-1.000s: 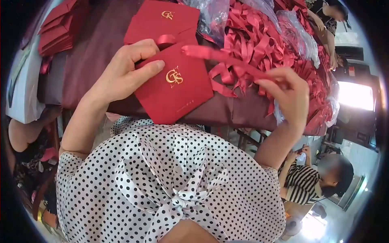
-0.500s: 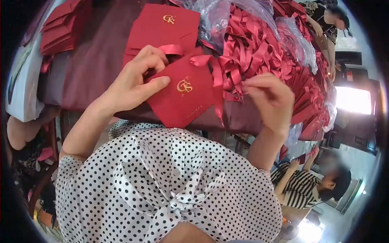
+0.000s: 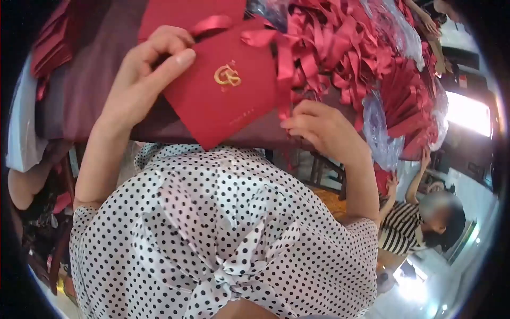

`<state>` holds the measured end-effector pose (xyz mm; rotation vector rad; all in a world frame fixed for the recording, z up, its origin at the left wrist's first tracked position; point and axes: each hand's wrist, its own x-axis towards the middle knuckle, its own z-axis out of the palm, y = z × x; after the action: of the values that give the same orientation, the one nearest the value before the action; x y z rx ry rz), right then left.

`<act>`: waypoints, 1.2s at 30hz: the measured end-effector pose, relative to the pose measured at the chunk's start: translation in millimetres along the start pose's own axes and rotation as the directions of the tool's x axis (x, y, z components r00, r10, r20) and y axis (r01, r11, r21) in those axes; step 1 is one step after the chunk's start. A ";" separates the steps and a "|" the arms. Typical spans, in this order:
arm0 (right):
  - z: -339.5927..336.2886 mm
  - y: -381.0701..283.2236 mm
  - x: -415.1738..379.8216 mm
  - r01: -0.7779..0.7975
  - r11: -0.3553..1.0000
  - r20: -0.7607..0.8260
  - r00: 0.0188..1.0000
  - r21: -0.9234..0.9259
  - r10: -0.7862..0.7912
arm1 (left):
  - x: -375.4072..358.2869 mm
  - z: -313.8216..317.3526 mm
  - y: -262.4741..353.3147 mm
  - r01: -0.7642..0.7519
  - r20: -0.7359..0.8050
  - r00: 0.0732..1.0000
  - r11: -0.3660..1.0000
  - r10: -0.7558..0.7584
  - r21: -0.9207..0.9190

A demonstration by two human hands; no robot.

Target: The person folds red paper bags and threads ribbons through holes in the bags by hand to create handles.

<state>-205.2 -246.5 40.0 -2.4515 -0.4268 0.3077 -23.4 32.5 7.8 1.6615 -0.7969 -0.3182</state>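
My left hand [image 3: 146,74] grips a flat red paper gift bag [image 3: 241,98] at its upper left side, thumb on the front. The bag is tilted, with gold letters and a small line of print on its face. A shiny red ribbon [image 3: 284,69] is attached near its top and hangs down the right side. My right hand [image 3: 321,127] has its fingers pinched together at the ribbon's lower part, beside the bag's right edge. The fingertips partly hide what they hold.
A pile of red ribbons [image 3: 340,48] with more red bags [image 3: 409,98] and clear plastic wrap [image 3: 380,127] covers the right of the dark red tablecloth [image 3: 93,101]. More red bags [image 3: 56,40] lie at the far left. A person in a striped shirt [image 3: 404,226] works at right.
My right hand has come down and left to the ribbon beside the bag. My left hand and the bag appear higher and further left. The view has shifted somewhat.
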 end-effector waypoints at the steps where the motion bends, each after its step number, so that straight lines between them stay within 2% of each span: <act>1: 5.1 4.3 2.6 0.008 0.999 0.004 1.000 0.047 -0.008 | 0.7 0.7 0.5 0.034 0.030 0.999 0.994 -0.031 -0.100; 2: 7.9 3.3 5.3 0.011 1.000 -0.026 1.000 0.026 -0.011 | 0.8 -0.1 0.9 0.071 0.057 0.996 0.979 -0.061 -0.191; 3: 8.8 0.6 8.7 0.041 0.999 -0.026 0.999 0.027 -0.040 | 1.4 0.7 1.1 0.080 0.076 0.995 0.976 -0.066 -0.201; 5: 9.7 -5.7 14.1 0.014 0.995 -0.035 0.999 -0.099 -0.018 | 0.8 0.9 -0.9 0.141 0.124 0.987 0.924 -0.103 -0.355; 6: 8.5 -11.6 15.4 -0.011 0.992 -0.091 0.996 -0.123 0.000 | 1.1 1.9 -2.7 0.170 0.159 0.981 0.895 -0.113 -0.412; 8: 2.5 -18.7 25.4 0.094 0.995 -0.252 0.962 -0.034 -0.100 | 1.8 0.5 5.4 0.272 0.213 0.957 0.872 -0.198 -0.407; 9: -2.2 -28.7 31.5 0.090 0.996 -0.340 0.936 -0.009 -0.088 | 1.1 1.2 3.7 0.304 0.237 0.946 0.864 -0.223 -0.402; 11: -7.3 -50.2 48.1 0.112 0.993 -0.374 0.923 0.025 -0.094 | 0.6 0.0 4.2 0.330 0.278 0.934 0.843 -0.226 -0.425; 13: -3.6 -69.4 69.3 0.121 0.985 -0.436 0.898 0.122 -0.056 | 2.9 2.3 4.8 0.401 0.383 0.897 0.772 -0.222 -0.493; 15: 6.8 -70.6 91.6 0.184 0.975 -0.490 0.865 0.121 -0.103 | 1.4 3.3 4.5 0.407 0.391 0.895 0.753 -0.215 -0.517; 16: 14.8 -68.3 97.8 0.153 0.964 -0.492 0.870 0.217 -0.027 | 0.2 1.8 4.2 0.415 0.389 0.894 0.736 -0.222 -0.535; 17: 18.1 -65.1 99.0 0.159 0.963 -0.489 0.872 0.219 -0.033 | 0.0 -1.3 5.0 0.414 0.382 0.896 0.737 -0.226 -0.534; 19: 22.3 -60.9 102.9 0.109 0.954 -0.450 0.892 0.278 0.029 | -2.2 -8.8 7.5 0.352 0.418 0.896 0.811 -0.148 -0.467; 23: 26.5 -62.9 106.2 0.114 0.968 -0.471 0.882 0.226 0.006 | -7.9 -7.5 2.9 0.298 0.347 0.925 0.860 -0.154 -0.413; 25: 24.8 -66.5 105.2 0.060 0.975 -0.456 0.889 0.214 0.045 | -7.6 -3.8 -3.1 0.164 0.272 0.960 0.917 -0.064 -0.364; 30: 30.9 -72.2 106.3 -0.027 0.977 -0.468 0.875 0.213 0.126 | -7.4 0.4 -8.6 0.096 0.218 0.976 0.933 -0.019 -0.347; 32: 32.9 -72.3 105.9 -0.006 0.997 -0.490 0.871 0.074 0.042 | -8.1 1.4 -8.5 0.061 0.194 0.981 0.939 0.006 -0.339; 33: 32.4 -73.8 106.4 -0.009 0.997 -0.490 0.871 0.074 0.044 | -8.5 1.1 -6.7 0.041 0.179 0.984 0.952 0.015 -0.302; 35: 28.1 -78.7 108.9 0.003 0.989 -0.452 0.889 -0.148 -0.070 | -9.1 2.4 -6.0 0.018 0.165 0.986 0.963 0.027 -0.267; 36: 27.8 -80.9 109.9 0.002 0.989 -0.452 0.889 -0.151 -0.070 | -9.8 3.4 -6.8 -0.043 0.132 0.989 0.980 0.070 -0.195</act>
<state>-131.2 -129.5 55.6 -2.5479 -0.2939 -0.3301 -30.4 36.7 -1.6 1.4451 -0.8875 -0.4602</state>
